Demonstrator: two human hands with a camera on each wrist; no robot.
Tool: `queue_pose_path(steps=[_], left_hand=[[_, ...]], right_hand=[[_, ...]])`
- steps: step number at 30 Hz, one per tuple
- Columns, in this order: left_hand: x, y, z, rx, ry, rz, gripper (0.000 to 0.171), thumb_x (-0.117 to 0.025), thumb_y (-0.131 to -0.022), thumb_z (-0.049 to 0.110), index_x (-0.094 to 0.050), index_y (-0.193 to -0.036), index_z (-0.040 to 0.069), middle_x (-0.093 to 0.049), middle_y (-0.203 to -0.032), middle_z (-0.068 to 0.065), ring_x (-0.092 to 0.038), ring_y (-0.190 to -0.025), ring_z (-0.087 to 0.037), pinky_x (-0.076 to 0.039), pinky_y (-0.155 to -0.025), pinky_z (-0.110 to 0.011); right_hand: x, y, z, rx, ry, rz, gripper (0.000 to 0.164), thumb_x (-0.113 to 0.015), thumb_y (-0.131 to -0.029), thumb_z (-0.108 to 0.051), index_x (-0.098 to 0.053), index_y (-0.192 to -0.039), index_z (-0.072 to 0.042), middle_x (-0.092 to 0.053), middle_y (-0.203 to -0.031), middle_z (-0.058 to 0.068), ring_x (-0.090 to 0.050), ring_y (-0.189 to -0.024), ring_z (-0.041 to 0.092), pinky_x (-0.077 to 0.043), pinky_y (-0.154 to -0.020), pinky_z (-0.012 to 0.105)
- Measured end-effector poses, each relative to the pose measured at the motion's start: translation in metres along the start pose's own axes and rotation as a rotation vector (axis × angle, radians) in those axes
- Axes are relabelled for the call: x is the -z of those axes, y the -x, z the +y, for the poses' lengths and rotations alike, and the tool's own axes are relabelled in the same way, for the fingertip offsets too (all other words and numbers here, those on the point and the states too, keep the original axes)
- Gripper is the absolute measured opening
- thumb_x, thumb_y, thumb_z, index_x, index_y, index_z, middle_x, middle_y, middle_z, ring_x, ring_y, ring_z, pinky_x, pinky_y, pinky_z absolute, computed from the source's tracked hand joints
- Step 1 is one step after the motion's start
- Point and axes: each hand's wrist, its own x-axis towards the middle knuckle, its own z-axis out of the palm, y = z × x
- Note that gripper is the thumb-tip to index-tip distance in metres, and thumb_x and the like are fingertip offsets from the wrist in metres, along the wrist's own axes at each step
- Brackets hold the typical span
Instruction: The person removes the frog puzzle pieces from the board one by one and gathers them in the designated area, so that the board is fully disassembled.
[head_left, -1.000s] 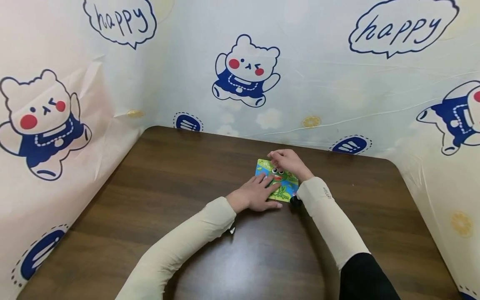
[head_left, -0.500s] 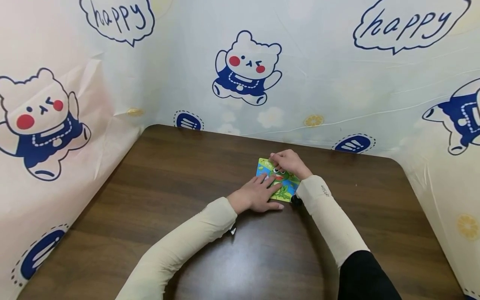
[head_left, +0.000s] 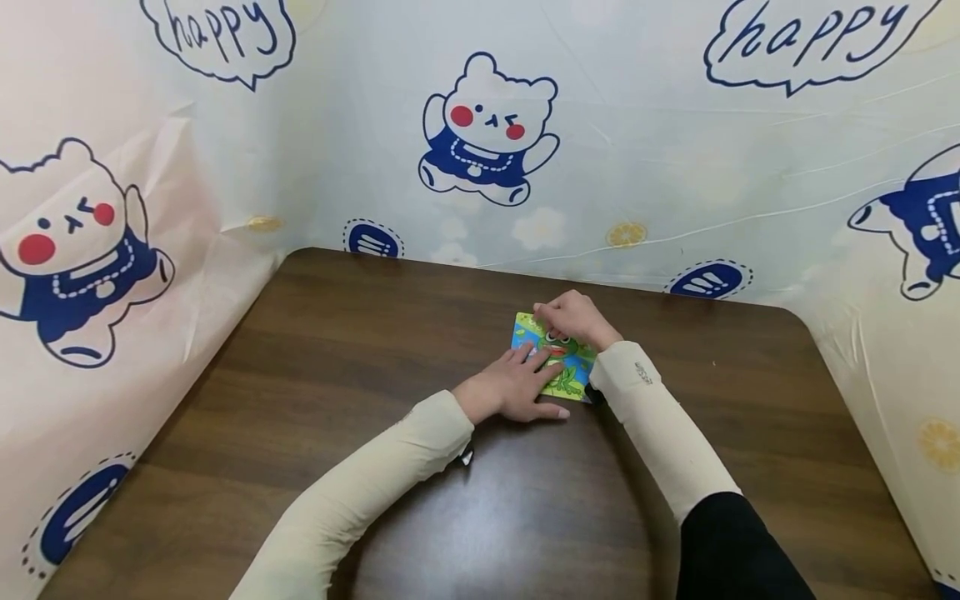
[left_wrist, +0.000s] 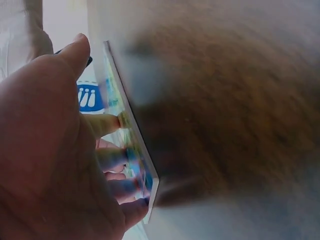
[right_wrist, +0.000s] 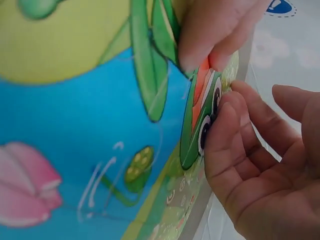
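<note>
A square frog jigsaw puzzle (head_left: 566, 383) lies flat on the table, blue and green, with thin curved seams showing in the right wrist view. My left hand (head_left: 517, 388) rests on its lower left part, fingers straight and spread, thumb stretched past the near edge. In the left wrist view, those fingertips touch the face of the puzzle (left_wrist: 156, 186). Over the puzzle's far part is my right hand (head_left: 576, 319), fingers curled. Seen from the right wrist, the right hand (right_wrist: 265, 160) brings thumb and fingertips together at the frog's eyes, pinching there.
The brown wooden table (head_left: 360, 350) has rounded far corners. A pale cloth backdrop (head_left: 622, 150) with printed bears hangs along its back and both sides. A small black device (head_left: 593, 394) shows under the right wrist by the puzzle's near right corner.
Both hands keep nearly the same places on the puzzle, the right one shifting only slightly. The head view has tilted a little.
</note>
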Motion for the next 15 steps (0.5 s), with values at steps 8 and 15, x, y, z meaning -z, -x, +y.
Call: queue_pose_path(steps=[8, 15], left_hand=[[0.0029, 0.0007, 0.0010, -0.007, 0.002, -0.017, 0.083, -0.039, -0.096, 0.075, -0.021, -0.164, 0.030, -0.008, -0.173, -0.002, -0.004, -0.159, -0.035, -0.015, -0.128, -0.050], [0.0025, 0.0016, -0.0033, -0.033, -0.002, -0.017, 0.083, -0.040, -0.098, 0.073, -0.019, -0.164, 0.029, -0.007, -0.173, -0.003, -0.006, -0.160, -0.029, -0.014, -0.128, -0.049]], right_hand=[[0.0044, -0.0091, -0.0035, -0.026, 0.008, -0.101, 0.038, -0.049, -0.108, -0.035, -0.079, -0.106, -0.012, -0.059, -0.062, 0.004, -0.048, -0.051, 0.016, -0.050, -0.062, 0.035], [0.0048, -0.0094, -0.0056, -0.009, 0.013, -0.124, 0.045, -0.043, -0.110, -0.028, -0.072, -0.087, -0.002, -0.065, -0.137, 0.008, -0.053, -0.057, 0.016, -0.051, -0.066, 0.034]])
